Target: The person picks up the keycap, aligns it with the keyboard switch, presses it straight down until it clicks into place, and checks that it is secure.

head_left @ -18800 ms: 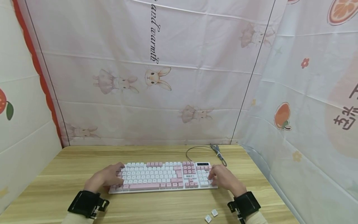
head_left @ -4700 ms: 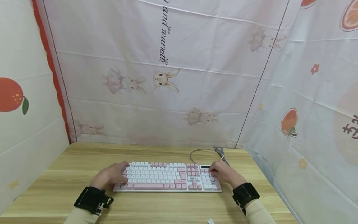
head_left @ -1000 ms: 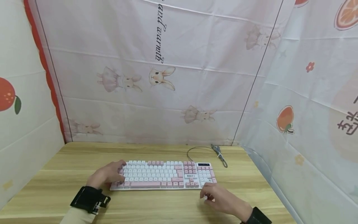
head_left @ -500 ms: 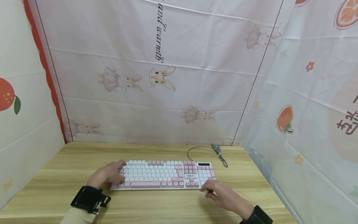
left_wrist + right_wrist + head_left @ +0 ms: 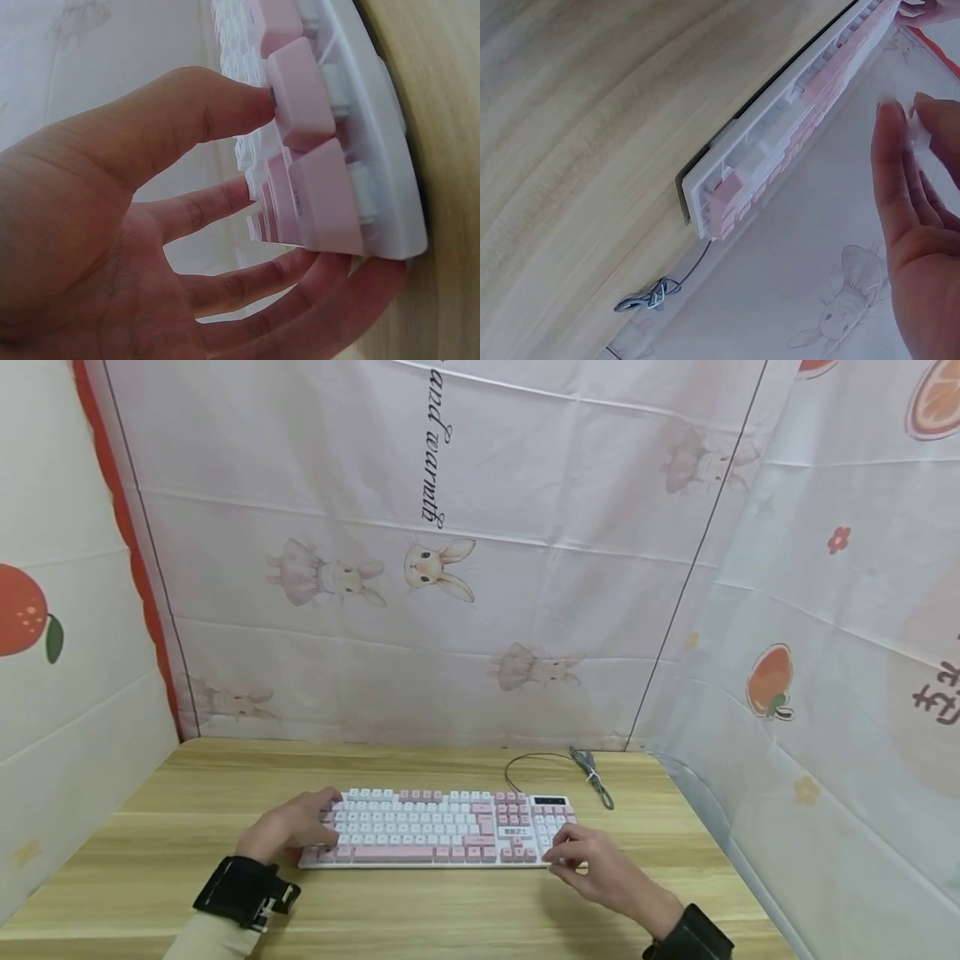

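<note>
A pink and white keyboard (image 5: pixel 408 827) lies on the wooden table. My left hand (image 5: pixel 291 828) grips its left end; in the left wrist view the thumb (image 5: pixel 236 112) rests on a pink corner key and the other fingers reach round the side edge. My right hand (image 5: pixel 596 867) hovers at the front edge of the number pad. Between its thumb and fingertips it pinches a small white keycap (image 5: pixel 918 137), best seen in the right wrist view and mostly covered by the fingers. Part of the number pad is hidden behind this hand.
A grey cable (image 5: pixel 592 777), bundled with a white tie, lies behind the keyboard's right end. Printed cloth walls (image 5: pixel 420 685) stand at the back and both sides of the table (image 5: pixel 420 914).
Two loose keycaps lay at the front right; none lies there in view now. My right hand left the number pad, took a keycap and has risen slightly toward the keyboard. My left hand stays put.
</note>
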A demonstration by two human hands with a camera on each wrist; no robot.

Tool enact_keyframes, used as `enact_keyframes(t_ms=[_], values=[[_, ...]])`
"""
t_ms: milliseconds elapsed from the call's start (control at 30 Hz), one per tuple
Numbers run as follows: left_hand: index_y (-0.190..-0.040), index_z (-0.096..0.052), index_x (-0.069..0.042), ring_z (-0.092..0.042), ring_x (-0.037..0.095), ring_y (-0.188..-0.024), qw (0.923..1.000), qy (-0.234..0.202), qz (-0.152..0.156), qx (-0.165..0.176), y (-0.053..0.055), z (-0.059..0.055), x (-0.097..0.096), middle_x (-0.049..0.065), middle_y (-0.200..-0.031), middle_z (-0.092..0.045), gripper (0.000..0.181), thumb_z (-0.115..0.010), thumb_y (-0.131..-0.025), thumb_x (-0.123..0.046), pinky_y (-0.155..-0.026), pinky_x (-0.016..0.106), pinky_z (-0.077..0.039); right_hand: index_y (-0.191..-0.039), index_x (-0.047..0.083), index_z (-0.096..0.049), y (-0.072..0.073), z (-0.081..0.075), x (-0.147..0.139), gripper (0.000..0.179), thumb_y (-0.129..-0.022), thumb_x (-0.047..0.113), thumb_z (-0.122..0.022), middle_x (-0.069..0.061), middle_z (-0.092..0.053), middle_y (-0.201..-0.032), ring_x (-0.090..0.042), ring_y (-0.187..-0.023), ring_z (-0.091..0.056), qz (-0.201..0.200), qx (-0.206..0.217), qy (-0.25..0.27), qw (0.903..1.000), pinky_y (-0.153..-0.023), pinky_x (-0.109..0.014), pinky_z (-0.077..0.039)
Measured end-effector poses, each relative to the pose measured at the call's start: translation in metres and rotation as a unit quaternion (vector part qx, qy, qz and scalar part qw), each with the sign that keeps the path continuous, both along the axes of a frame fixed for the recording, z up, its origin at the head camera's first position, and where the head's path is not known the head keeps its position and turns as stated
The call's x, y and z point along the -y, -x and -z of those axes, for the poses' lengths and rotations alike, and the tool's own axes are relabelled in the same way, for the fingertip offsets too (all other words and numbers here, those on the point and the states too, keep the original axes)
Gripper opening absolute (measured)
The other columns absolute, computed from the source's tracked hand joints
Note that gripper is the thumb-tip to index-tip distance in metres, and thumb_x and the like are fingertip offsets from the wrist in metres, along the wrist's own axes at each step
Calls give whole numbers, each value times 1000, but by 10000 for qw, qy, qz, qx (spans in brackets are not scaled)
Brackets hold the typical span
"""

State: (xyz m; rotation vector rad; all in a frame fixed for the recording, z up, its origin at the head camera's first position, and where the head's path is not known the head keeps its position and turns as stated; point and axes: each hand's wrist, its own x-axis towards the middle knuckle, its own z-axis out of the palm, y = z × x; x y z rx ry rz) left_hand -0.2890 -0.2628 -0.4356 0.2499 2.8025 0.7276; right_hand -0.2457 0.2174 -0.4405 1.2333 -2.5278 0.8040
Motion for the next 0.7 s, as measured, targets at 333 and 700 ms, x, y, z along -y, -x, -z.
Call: enact_keyframes(t_ms=[333,700], values=[[-143,-50,-3,-55,34,-110,9999,60,-110,22,-1,-1,-2,30,-143,-55,68,-77,-83,-19,-92,53,-49,-99,1,-74,16,-1,-11,18,-83,-8,-76,-8,-70,-97,-2,-78,-63,615,-70,-191,9979,-67,-19,-54],[-143,-49,-2,-55,35,-107,9998,-89,-161,73,-2,-1,-3,31,-141,-53,68,-76,-83,-17,-77,42,-50,-88,3,-78,43,-6,-19,12,-83,-8,-75,-7,-73,-87,-18,-83,-69,1271,-317,-977,9866,-73,-30,-57]])
